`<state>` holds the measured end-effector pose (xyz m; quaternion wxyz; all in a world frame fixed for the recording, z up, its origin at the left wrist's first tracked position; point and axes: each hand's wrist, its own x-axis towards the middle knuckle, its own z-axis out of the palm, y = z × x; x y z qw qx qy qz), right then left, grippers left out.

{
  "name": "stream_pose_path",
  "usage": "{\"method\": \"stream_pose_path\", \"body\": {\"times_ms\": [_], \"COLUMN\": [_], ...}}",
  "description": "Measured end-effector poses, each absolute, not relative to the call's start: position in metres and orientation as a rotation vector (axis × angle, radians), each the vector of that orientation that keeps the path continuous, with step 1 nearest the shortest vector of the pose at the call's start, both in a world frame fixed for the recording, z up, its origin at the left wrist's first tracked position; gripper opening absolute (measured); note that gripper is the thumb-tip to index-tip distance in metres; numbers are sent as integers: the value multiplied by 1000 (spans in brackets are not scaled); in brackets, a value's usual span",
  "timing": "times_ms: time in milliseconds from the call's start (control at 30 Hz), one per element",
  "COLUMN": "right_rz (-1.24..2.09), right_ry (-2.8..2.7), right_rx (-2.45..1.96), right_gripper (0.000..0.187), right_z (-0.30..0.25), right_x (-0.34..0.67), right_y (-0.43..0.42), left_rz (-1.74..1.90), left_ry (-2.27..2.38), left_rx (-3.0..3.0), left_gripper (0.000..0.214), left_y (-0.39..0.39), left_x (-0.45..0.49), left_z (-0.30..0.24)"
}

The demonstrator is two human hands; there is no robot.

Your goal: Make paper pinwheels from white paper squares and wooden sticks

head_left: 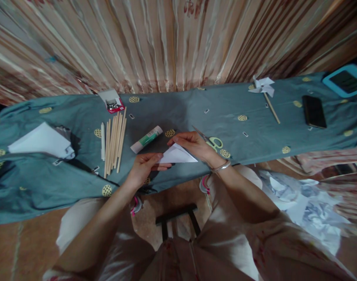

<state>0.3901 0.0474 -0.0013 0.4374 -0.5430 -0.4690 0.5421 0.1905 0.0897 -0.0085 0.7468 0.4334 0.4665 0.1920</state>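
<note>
Left hand (145, 164) and right hand (193, 144) both pinch the folded paper (178, 155), a white triangle at the near edge of the blue cloth (172, 113). Likely mid-crease; edges need aligning. Scissors (213, 142), glue stick (146, 139) and sticks (115, 140) nearby.

Both forearms are bare to above the elbow. A thin silver metal bangle (221, 167) circles the wrist of the right hand (193, 144). Loose pale cream fabric trousers (87, 224) cover both legs. A pale pink garment with faint reddish marks (269, 249) lies over the lap. Pink-and-white strapped footwear (136, 203) shows on both feet; its detail is blurred.
</note>
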Motion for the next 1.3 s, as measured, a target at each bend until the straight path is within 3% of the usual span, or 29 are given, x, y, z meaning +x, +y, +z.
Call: {"method": "stream_pose_path", "body": {"times_ms": [633,1167,1300], "right_rz": [1376,1278,1173], "right_ry": [-1614,-1589,-1407], "right_rx": [-1462,-1670,-1537], "right_gripper": [8,6,18], "right_z": [-3,3,2], "right_x": [387,411,416], "right_y": [48,41,39], "left_rz": [223,216,349], "left_ry": [918,939,989], "left_rx": [1156,1176,1176], "left_gripper": [39,31,32], "left_y": [89,92,94], "left_x": [185,181,181], "left_z": [-6,-7,-7]}}
